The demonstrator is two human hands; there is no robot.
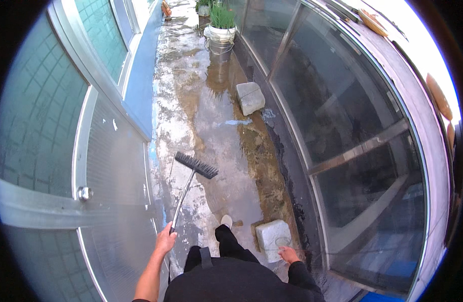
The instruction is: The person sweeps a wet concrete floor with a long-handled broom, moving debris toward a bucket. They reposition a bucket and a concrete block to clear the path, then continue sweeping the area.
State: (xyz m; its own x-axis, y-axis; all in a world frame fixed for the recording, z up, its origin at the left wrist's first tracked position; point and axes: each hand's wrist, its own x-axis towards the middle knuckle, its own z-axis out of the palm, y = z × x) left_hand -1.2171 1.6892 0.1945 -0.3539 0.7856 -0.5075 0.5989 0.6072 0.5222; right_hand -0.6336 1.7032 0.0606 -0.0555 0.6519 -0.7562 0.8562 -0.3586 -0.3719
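My left hand (166, 239) is closed around the handle of a broom with a wide black bristled head (196, 165). The head is off to the front left, bristles turned away from me, over the wet, stained concrete floor (220, 139); whether it touches the floor I cannot tell. My right hand (288, 254) is low at the right, over the edge of a pale stone block (273, 238), its fingers partly bent. A thin loop, perhaps wire, shows by these fingertips; whether the hand holds it I cannot tell.
A metal-framed door with a round knob (85, 193) borders the left side. Large framed window panes (329, 87) line the right. Ahead lie another stone block (250, 98) and a white bucket (220, 34) of green plants. Puddles cover parts of the walkway.
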